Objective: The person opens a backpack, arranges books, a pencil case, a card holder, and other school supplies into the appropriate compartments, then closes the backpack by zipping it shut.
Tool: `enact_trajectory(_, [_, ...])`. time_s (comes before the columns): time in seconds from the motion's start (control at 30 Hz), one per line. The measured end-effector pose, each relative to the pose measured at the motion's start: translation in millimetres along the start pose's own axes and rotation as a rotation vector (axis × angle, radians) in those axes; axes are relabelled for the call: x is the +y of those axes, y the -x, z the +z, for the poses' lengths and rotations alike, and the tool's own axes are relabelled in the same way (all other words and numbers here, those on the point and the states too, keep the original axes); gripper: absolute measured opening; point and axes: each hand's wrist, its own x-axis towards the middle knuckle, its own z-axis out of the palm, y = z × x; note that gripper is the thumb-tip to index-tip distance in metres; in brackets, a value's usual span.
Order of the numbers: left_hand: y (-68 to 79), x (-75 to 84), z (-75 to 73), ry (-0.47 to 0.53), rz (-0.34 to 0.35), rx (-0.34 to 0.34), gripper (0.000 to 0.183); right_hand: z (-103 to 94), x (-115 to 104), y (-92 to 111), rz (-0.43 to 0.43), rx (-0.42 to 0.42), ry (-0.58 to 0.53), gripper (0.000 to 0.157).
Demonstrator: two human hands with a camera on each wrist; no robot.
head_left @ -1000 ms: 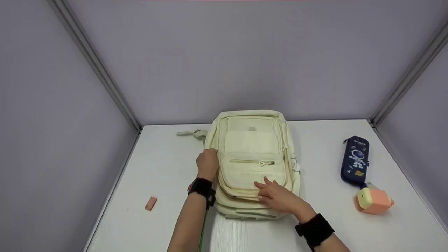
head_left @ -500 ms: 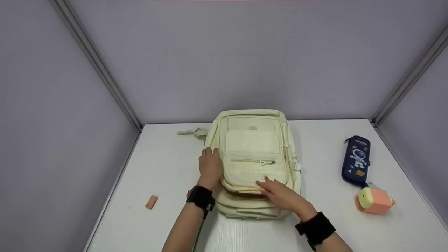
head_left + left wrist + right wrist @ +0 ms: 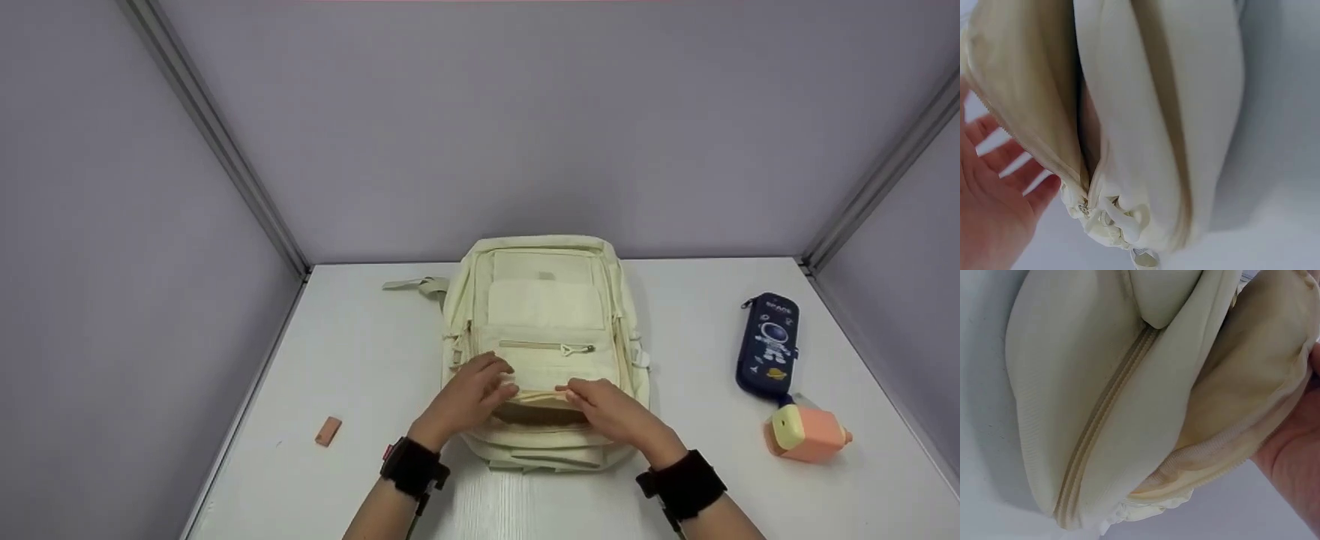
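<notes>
A cream backpack (image 3: 545,304) lies on the white table, its front pocket (image 3: 1252,382) unzipped and gaping toward me. My right hand (image 3: 616,415) pinches the upper edge of that pocket near its middle. My left hand (image 3: 466,395) is at the left part of the same edge. In the left wrist view its fingers (image 3: 1016,163) are spread beside the zipper edge and do not grip it. Beige lining shows inside the pocket in both wrist views; its depth is dark. A small zipper with a white pull (image 3: 576,349) crosses the front panel.
A navy pencil case (image 3: 769,345) with space pictures lies at the right. In front of it is an orange and yellow pencil-sharpener-like block (image 3: 810,433). A small orange-brown block (image 3: 328,431) lies at the left. Grey walls (image 3: 480,127) enclose the table's back and sides.
My left hand has left the backpack's left side and moved right and down to the pocket's edge. The pocket gapes wider. My right hand has stayed near the edge, its fingers now more curled.
</notes>
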Motion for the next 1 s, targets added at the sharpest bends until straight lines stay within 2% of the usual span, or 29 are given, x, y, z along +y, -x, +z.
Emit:
enact_trajectory(0.13, [6.7, 2.1, 4.5, -0.057, 0.082, -0.008, 0.047, -4.1, -2, 1, -0.017, 0.04, 0.039, 0.028])
enact_trajectory(0.37, [9.9, 1.6, 11.5, -0.174, 0.218, 0.113, 0.028, -7.0, -5, 4, -0.057, 0.068, 0.075, 0.03])
enact_trajectory(0.5, [10.0, 0.9, 12.9, -0.226, 0.262, 0.152, 0.024, -6.8, -6, 5, -0.054, 0.065, 0.072, 0.031])
enact_trajectory(0.67, [6.9, 0.2, 11.3, -0.214, 0.303, 0.195, 0.023, -8.5, -8, 7, -0.066, 0.068, 0.062, 0.03])
enact_trajectory(0.8, [2.4, -0.9, 9.0, -0.241, 0.323, 0.25, 0.017, -11.0, -10, 10, -0.09, 0.091, 0.062, 0.028])
enact_trajectory(0.87, [0.3, -0.8, 7.1, -0.254, 0.314, 0.264, 0.014, -12.7, -10, 11, -0.093, 0.107, 0.054, 0.027])
enact_trajectory(1.0, [-6.6, 1.4, -1.0, -0.215, 0.256, 0.267, 0.01, -18.0, -11, 15, -0.083, 0.155, 0.041, 0.023])
